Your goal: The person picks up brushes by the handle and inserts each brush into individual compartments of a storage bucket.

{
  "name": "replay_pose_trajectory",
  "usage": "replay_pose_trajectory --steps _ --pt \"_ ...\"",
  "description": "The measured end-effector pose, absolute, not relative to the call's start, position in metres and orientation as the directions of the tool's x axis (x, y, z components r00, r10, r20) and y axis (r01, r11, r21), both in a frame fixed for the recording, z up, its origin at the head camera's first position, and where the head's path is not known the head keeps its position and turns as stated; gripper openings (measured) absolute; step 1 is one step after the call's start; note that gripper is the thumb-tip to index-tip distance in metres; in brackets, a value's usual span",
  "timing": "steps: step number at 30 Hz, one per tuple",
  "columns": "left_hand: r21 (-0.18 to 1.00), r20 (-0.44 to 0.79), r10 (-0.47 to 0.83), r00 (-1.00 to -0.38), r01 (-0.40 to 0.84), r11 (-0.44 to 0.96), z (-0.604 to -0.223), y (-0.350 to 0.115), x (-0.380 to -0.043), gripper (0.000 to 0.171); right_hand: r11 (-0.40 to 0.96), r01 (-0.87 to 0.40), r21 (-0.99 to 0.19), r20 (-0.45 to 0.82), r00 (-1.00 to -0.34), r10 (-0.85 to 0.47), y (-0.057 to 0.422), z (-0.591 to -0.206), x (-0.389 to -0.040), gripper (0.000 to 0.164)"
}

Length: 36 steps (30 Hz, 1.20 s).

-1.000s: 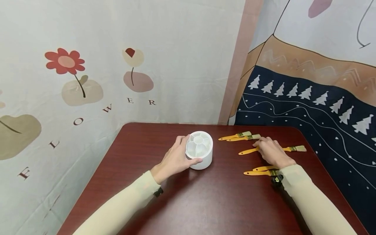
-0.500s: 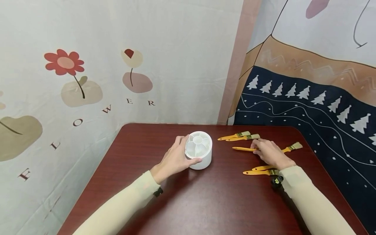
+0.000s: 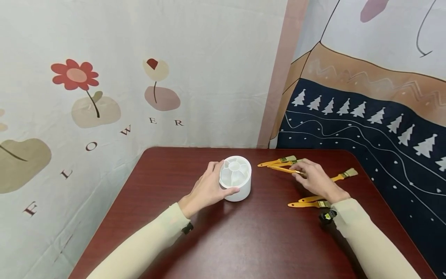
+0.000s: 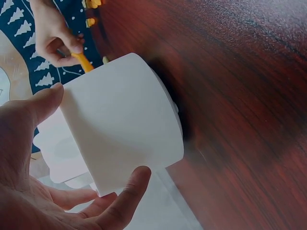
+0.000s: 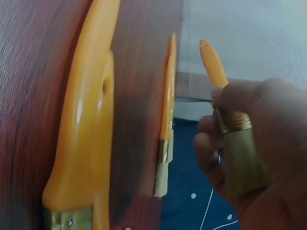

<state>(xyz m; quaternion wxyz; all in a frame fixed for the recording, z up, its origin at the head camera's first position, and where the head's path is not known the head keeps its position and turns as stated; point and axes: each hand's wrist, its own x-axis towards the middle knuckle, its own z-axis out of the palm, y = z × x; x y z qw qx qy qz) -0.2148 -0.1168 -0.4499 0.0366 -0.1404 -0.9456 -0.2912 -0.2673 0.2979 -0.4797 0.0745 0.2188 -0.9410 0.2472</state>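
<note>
In the head view, a white round holder [image 3: 245, 190] with petal-shaped compartments inside stands upright on the table. My left hand [image 3: 205, 190] grips its left side, the thumb on the front wall and the fingers on the far side. To the right, my right hand [image 3: 318, 181] pinches a paintbrush [image 3: 281, 169] near its metal band. The brush's yellow handle points left toward the holder, clear of the table. In the right wrist view the bristles of this paintbrush [image 5: 244, 165] lie back under the palm. The left wrist view shows the plain outer wall of the holder [image 4: 120, 120].
Two paintbrushes [image 3: 277, 161] lie at the back of the dark red table [image 3: 244, 240], just beyond the held one. Another paintbrush [image 3: 345, 175] lies right of my right hand. Two more paintbrushes [image 3: 304, 205] lie in front, near the right wrist. Printed curtains hang behind.
My right hand has picked up a paintbrush and moved it left and back. The paintbrush at the right has turned slightly, its bristles shifting back. My left hand stays on the holder.
</note>
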Motion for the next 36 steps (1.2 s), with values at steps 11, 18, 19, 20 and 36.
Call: replay_pose_trajectory --steps 11,18,19,20,36 --pt "0.540 0.151 0.236 -0.960 0.280 0.793 -0.452 -0.117 -0.215 0.114 0.728 -0.488 -0.481 0.453 -0.850 -0.271 0.278 -0.468 -0.255 0.028" --pt "0.551 0.162 0.242 -0.957 0.291 0.782 -0.452 -0.116 -0.215 0.115 0.667 -0.504 -0.548 0.537 -0.824 -0.181 0.265 -0.458 -0.246 0.029" --pt "0.555 0.163 0.242 -0.956 0.292 0.779 -0.453 -0.116 -0.216 0.116 0.651 -0.512 -0.561 0.546 -0.819 -0.174 0.262 -0.456 -0.244 0.029" --pt "0.558 0.163 0.242 -0.957 0.291 0.777 -0.453 -0.116 -0.216 0.116 0.635 -0.518 -0.573 0.553 -0.816 -0.167 0.260 -0.454 -0.243 0.029" --pt "0.571 0.174 0.234 -0.957 0.291 0.768 -0.452 -0.117 -0.217 0.116 0.528 -0.515 -0.675 0.547 -0.830 -0.109 0.233 -0.427 -0.225 0.027"
